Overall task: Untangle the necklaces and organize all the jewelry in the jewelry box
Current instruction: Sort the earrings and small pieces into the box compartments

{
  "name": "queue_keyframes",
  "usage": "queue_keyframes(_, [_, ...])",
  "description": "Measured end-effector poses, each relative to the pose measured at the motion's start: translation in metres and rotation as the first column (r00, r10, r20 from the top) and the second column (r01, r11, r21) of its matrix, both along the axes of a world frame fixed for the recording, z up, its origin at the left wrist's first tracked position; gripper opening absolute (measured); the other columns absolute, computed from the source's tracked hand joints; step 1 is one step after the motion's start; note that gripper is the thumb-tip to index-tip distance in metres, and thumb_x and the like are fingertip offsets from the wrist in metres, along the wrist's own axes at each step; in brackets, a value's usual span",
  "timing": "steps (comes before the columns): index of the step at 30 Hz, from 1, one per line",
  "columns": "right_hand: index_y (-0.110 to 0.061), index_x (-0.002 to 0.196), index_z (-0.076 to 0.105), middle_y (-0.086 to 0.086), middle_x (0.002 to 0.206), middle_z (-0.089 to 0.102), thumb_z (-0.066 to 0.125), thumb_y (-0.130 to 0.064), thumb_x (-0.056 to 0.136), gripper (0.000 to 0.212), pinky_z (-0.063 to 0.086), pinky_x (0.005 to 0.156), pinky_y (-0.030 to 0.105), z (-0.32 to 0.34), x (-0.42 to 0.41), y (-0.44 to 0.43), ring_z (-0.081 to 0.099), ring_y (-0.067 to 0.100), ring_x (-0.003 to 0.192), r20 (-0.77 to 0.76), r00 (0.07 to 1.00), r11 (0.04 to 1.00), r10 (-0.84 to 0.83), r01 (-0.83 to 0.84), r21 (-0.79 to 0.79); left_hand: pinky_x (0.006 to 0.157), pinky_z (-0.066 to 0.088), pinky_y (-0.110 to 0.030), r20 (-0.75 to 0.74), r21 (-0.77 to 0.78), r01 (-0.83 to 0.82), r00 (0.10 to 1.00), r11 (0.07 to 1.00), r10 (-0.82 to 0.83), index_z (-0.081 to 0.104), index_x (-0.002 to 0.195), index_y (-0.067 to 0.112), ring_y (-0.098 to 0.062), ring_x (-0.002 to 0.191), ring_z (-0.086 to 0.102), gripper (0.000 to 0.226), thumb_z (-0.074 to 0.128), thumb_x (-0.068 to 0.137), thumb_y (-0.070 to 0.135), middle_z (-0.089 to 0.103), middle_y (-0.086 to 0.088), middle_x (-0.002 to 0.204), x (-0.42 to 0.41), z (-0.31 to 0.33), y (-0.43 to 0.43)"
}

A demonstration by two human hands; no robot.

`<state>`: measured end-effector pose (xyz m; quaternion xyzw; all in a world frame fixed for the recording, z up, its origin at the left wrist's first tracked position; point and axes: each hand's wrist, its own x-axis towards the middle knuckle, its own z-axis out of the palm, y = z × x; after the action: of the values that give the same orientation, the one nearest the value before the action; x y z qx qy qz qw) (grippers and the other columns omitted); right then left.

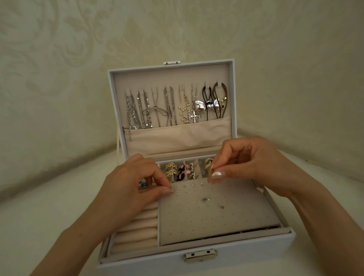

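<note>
Your jewelry box (246,252) sits open in front of you on the white table (34,230). Its lid (173,75) stands straight up. The necklaces (169,107) hang side by side on the hooks in the lid, one next to the other, so they don't get knotted. Their bottom ends drop into the cloth pocket (176,136), which keeps them from swinging.

At the back of the tray, the big earrings (181,171) lie in little square slots. The soft ring rolls (135,231) are on the left side.

Both your hands are over the stud pad (212,218), the flat gray board full of tiny holes. A short row of studs (184,186) already sits along its top edge, each one in a hole so it can't roll away. Two loose bits (206,199) lie on the middle of the pad (they likely still need a spot).

Your left hand (133,182) has its finger and thumb pressed together at the pad's top left corner, right beside the studs. Your right hand (247,161) makes the same small pinch just above the pad's top right part, with the other fingers curled in. Whether either pinch has a stud in it is too tiny to tell.

You pinch like this because studs are so small.
</note>
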<state>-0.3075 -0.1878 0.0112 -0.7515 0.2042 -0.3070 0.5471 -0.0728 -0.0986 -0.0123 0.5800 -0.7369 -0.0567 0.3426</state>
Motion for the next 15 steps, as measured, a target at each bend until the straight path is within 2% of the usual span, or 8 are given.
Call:
queue_keyframes(4, [-0.007,0.071,0.070,0.007,0.070,0.072,0.071,-0.009,0.064,0.007,0.057,0.067,0.024,0.0005,0.0015,-0.0002,0.068,0.016,0.065,0.002,1.000,1.000,-0.026,0.026,-0.003,0.070,0.045,-0.027,0.000,0.008,-0.027,1.000,1.000,0.027,0.063,0.081,0.036,-0.008,0.081,0.054,0.019,0.066,0.065,0.047,0.062,0.016,0.081,-0.0006,-0.0002,0.0003])
queue_keyframes(7, [-0.013,0.067,0.073,0.005,0.068,0.071,0.071,-0.011,0.064,0.005,0.056,0.064,0.022,0.0014,0.0024,-0.0001,0.067,0.013,0.062,0.016,0.999,1.000,-0.030,0.030,0.005,0.070,0.046,-0.031,0.003,0.014,-0.002,1.000,1.000,0.002,0.063,0.082,0.036,-0.008,0.081,0.054,0.026,0.058,0.066,0.057,0.062,0.015,0.080,0.0017,0.0003,0.0005])
queue_keyframes(11, [-0.017,0.067,0.075,0.002,0.067,0.071,0.070,-0.011,0.063,0.008,0.055,0.064,0.021,0.0011,0.0027,-0.0002,0.066,0.012,0.062,0.011,1.000,1.000,-0.012,0.012,-0.005,0.069,0.046,-0.034,0.014,0.000,0.011,1.000,1.000,-0.011,0.062,0.081,0.037,-0.008,0.080,0.053,0.025,0.054,0.067,0.057,0.062,0.015,0.080,0.0027,-0.0004,0.0014])
queue_keyframes(15, [-0.014,0.072,0.076,0.005,0.072,0.072,0.069,-0.005,0.064,0.014,0.055,0.068,0.021,-0.0009,0.0025,-0.0011,0.069,0.015,0.070,0.026,1.000,1.000,0.005,-0.005,-0.012,0.067,0.048,-0.036,0.035,-0.025,0.016,0.999,1.000,-0.016,0.062,0.081,0.036,-0.009,0.079,0.053,0.025,0.055,0.068,0.056,0.061,0.015,0.078,0.0023,-0.0002,0.0011])
